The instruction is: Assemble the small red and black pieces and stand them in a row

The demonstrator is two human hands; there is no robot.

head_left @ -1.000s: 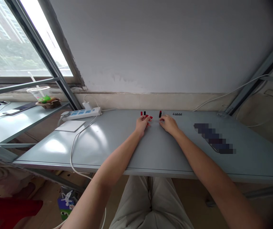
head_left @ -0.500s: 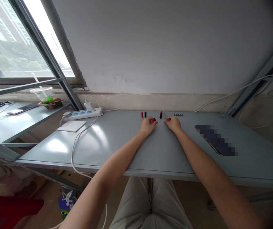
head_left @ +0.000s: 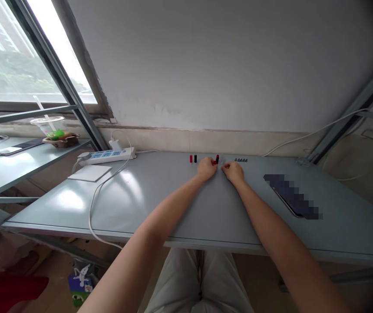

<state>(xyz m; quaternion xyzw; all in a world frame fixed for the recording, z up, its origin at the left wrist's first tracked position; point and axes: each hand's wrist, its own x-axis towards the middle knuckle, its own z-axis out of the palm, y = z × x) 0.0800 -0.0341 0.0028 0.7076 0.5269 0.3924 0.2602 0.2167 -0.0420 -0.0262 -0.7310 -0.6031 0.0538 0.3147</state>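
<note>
My left hand is closed in a pinch on a small red piece, mostly covered by the fingers. Just beyond it stands a small black cylinder with a red top. To its right is a small clear piece, hard to make out. My right hand is closed, thumb and fingertips together, close to the clear piece; what it holds, if anything, is hidden. A small red cylinder and a small black cylinder stand upright left of my left hand. Several small dark pointed pieces form a row beyond my right hand.
The grey desk meets the wall at the back. A phone, its screen blurred out, lies at right. At left are a white power strip, a flat white box and a white cable running over the front edge.
My left hand has moved right and slightly forward with the red piece, up to the black-and-red cylinder. My right hand stays about where it was. The whole view has shifted slightly.
</note>
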